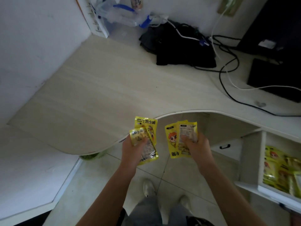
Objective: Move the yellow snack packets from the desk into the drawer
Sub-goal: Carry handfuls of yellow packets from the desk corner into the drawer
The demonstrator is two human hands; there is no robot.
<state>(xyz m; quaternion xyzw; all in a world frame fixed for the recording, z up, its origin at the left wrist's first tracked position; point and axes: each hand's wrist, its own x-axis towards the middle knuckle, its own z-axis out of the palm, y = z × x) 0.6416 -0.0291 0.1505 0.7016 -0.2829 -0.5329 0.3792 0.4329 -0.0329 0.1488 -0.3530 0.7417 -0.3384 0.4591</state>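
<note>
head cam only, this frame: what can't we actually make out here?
- Packet count: packets in the left hand and right hand overlap, fingers cover them.
- Drawer: cut off by the right edge, so how full it is stays unknown.
- Small print on the packets: blurred, too small.
- Green object: mostly hidden under the desk edge.

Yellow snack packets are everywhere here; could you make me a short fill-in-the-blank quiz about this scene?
1. Each hand, left hand and right hand, grips a bunch of ____ snack packets.
2. The open white drawer sits on the person's ____ side.
3. That drawer already holds ____ packets.
4. The tangled cables lie on the pale wooden ____.

Missing: yellow; right; yellow; desk
</note>
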